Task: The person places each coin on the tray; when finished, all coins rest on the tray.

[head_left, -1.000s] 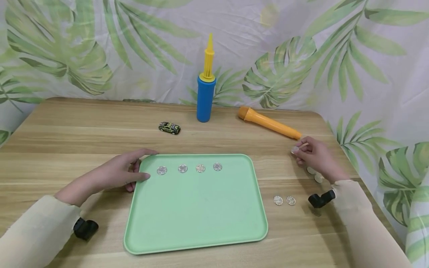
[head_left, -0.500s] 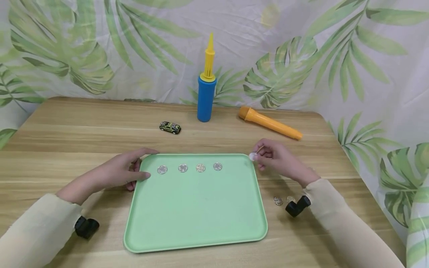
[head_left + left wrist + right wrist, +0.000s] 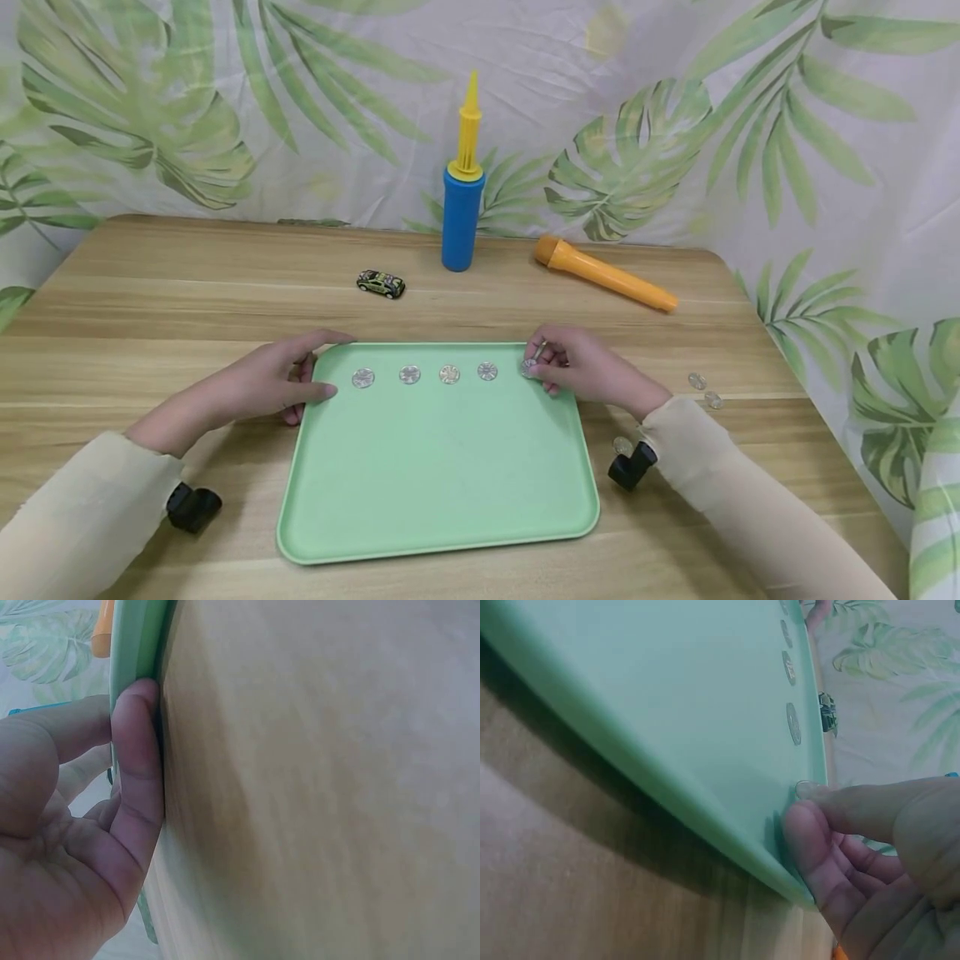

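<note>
Plainly, nothing readable shows; the green tray (image 3: 438, 467) holds four silver coins (image 3: 409, 375) in a row. Right hand (image 3: 581, 369) pinches a fifth coin (image 3: 529, 367) at the row's end (over the tray), while left hand (image 3: 258, 385) rests relaxed against the tray's corner.

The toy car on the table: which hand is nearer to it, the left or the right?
Left. The left hand rests at the tray's far-left corner, just below-left of the toy car. The right hand is at the far-right corner, farther off.
</note>
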`<move>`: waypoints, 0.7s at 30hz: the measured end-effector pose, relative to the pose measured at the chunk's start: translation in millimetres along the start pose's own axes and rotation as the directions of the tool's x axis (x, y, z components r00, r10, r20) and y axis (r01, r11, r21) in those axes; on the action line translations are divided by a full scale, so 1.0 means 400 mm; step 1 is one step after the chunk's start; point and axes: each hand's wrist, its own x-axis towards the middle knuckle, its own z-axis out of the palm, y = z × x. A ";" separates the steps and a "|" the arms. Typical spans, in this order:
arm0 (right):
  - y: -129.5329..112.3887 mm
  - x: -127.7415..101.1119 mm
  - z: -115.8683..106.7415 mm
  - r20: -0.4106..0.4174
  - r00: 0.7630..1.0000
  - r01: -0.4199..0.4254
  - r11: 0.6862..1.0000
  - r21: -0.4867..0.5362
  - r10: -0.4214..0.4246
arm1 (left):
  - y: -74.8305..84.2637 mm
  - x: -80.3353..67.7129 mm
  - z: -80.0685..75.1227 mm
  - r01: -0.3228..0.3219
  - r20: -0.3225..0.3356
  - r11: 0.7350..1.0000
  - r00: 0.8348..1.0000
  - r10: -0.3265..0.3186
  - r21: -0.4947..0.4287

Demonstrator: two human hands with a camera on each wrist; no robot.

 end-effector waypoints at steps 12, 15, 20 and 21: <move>-0.008 0.015 0.014 -0.007 1.000 -0.028 0.995 -0.092 0.027 | -0.001 0.000 0.001 0.009 -0.005 1.000 1.000 -0.009 0.007; -0.009 0.015 0.017 -0.010 0.999 -0.047 0.995 -0.092 0.046 | 0.000 0.002 0.002 0.020 -0.009 1.000 1.000 -0.020 0.016; -0.011 0.016 0.019 -0.020 0.998 -0.065 0.992 -0.109 0.063 | 0.001 0.003 0.003 0.025 -0.012 1.000 1.000 -0.024 0.019; -0.011 0.016 0.019 -0.021 0.998 -0.068 0.991 -0.112 0.066 | 0.001 0.003 0.003 0.024 -0.013 1.000 1.000 -0.023 0.020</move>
